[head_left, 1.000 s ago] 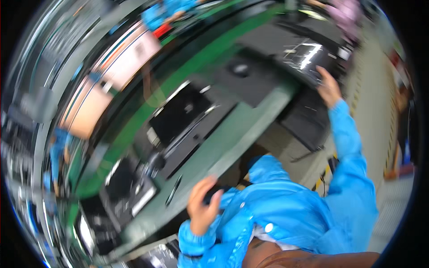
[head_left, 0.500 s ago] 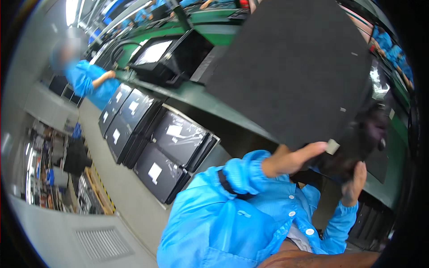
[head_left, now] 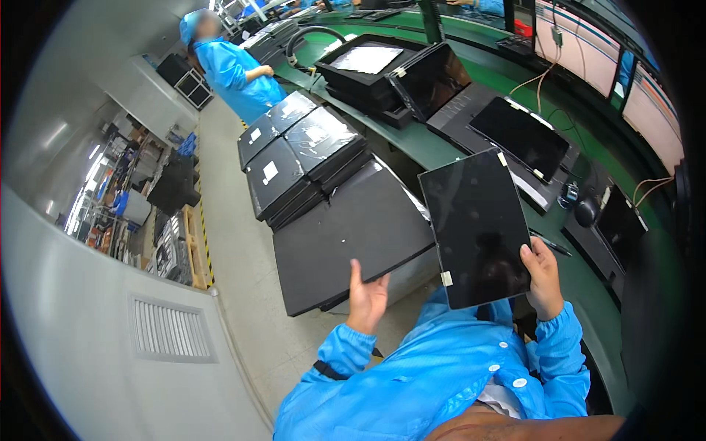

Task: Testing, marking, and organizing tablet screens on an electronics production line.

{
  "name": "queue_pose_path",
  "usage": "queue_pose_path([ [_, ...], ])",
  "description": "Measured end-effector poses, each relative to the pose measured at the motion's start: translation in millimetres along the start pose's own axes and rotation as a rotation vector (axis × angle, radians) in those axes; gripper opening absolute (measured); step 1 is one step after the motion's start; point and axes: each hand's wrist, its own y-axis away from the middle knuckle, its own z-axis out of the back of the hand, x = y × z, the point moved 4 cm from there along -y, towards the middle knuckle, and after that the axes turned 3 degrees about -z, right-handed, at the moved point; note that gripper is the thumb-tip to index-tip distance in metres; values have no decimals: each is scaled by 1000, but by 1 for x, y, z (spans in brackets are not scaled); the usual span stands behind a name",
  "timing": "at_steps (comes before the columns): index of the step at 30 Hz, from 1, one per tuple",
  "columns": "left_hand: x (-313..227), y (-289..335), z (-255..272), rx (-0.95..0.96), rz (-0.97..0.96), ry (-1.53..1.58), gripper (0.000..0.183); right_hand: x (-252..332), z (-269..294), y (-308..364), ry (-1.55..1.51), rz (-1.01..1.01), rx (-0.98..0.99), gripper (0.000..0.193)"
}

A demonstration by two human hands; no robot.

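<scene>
My right hand (head_left: pixel 543 279) grips a dark glossy display panel (head_left: pixel 478 228) by its lower right edge, thumb on the front face. The panel is tilted upright before me, with small pale tabs at its corners and edge. My left hand (head_left: pixel 368 300) is at the near edge of a large black foam sheet (head_left: pixel 349 235), thumb raised and fingers apart. That sheet lies over a stack of black trays beside the bench. Whether the left fingertips touch the sheet I cannot tell.
Plastic-wrapped black trays (head_left: pixel 279 165) are piled beyond the sheet. On the green bench (head_left: pixel 419 151) are a black box (head_left: pixel 368 77), another panel (head_left: pixel 522 136), a pen (head_left: pixel 551 244) and a black mouse (head_left: pixel 587 212). A person in blue (head_left: pixel 228 73) stands at far left. Cables hang at right.
The big black sheet has gone from in front of me down onto the tray stack at left. My left hand has moved left and down; the display panel now shows plainly in my right hand.
</scene>
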Motion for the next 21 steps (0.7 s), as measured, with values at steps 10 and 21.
queue_pose_path([
  [10, 22, -32, -14, 363, 713, 156, 112, -4, 51, 75, -121, -33, -208, 37],
  [21, 115, 78, -161, 1230, 424, -541, 62, 9, 149, 216, -331, 280, -681, 50],
])
